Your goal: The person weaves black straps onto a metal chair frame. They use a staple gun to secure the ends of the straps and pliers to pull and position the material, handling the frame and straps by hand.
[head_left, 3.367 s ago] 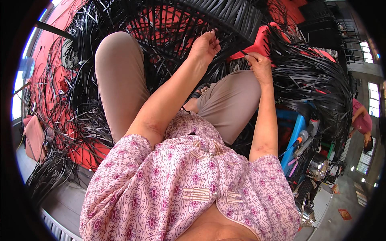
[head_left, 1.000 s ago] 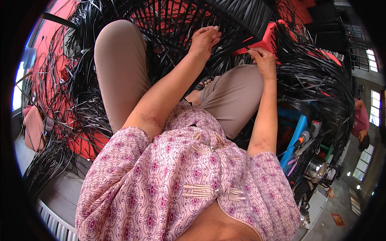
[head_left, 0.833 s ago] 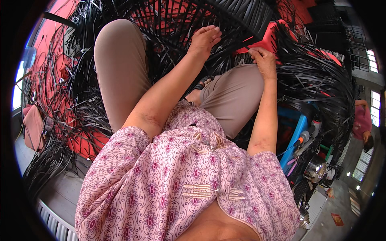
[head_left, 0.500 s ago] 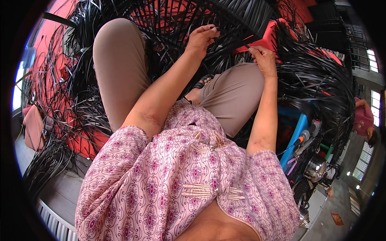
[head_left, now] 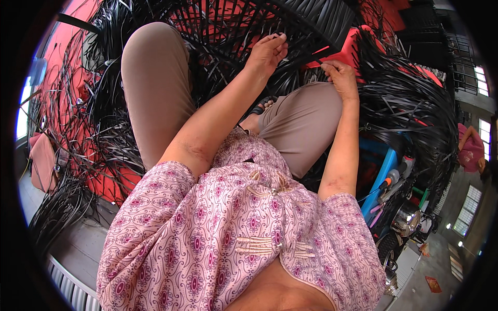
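A dark woven piece of flat black strips (head_left: 311, 23) stands in front of me, close-woven at the right and open-slatted at the left. My left hand (head_left: 266, 54) is at its near edge, thumb and fingers pinched together on what looks like a thin black strip; the fingers partly hide it. Farther right, my right hand (head_left: 341, 79) is above my knee, with thumb and forefinger pinching the end of a black strip (head_left: 318, 59). That strip reaches up toward the corner of the woven piece.
Loose black strips (head_left: 404, 98) lie in a thick bundle at my right, over something red. More strips are tangled on the red surface (head_left: 104, 181) at my left. A blue crate (head_left: 383, 181) with tools is by my right elbow. Another person (head_left: 469, 150) is at the far right.
My left hand has shifted slightly right and its wrist has turned, fingers still pinched. The right hand stays almost where it was, on the same strip.
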Demonstrator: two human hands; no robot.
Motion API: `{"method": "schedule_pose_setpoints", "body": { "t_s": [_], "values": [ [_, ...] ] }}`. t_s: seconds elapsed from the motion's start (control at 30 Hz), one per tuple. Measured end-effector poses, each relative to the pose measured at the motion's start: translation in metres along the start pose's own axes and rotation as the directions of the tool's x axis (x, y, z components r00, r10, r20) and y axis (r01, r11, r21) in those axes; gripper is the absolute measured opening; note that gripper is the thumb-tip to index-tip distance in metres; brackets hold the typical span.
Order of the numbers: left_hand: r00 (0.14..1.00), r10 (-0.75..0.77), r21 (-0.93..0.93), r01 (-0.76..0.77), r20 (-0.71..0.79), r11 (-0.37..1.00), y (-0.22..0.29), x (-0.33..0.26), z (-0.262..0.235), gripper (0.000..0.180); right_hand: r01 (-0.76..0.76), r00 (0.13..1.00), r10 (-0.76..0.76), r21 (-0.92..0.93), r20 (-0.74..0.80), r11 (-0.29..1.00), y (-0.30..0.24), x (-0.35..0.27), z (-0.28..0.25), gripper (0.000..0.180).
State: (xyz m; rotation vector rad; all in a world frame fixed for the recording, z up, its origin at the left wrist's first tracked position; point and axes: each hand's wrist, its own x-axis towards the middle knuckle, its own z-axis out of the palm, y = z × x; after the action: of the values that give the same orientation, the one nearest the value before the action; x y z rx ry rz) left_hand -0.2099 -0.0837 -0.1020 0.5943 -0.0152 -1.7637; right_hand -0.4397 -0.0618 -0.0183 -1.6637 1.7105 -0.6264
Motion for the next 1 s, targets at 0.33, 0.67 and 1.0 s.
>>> {"method": "schedule_pose_setpoints", "body": {
  "t_s": [0.33, 0.67, 1.0],
  "values": [
    [0.994, 0.072, 0.014, -0.073, 0.080, 0.997, -0.004, -0.001, -0.007, 0.012, -0.023, 1.000, 0.023, 0.003, 0.006, 1.000, -0.001, 0.001, 0.002, 0.020],
    [0.983, 0.184, 0.254, -0.173, -0.018, 0.951, -0.003, -0.005, 0.001, 0.011, 0.044, 0.997, -0.051, -0.114, -0.057, 0.992, -0.005, -0.001, 0.005, 0.018],
    [0.998, -0.015, 0.407, 0.041, -0.067, 0.913, 0.013, -0.001, -0.010, 0.008, 0.130, 0.987, -0.149, -0.220, -0.068, 0.967, -0.002, -0.002, 0.004, 0.023]
  ]
}}
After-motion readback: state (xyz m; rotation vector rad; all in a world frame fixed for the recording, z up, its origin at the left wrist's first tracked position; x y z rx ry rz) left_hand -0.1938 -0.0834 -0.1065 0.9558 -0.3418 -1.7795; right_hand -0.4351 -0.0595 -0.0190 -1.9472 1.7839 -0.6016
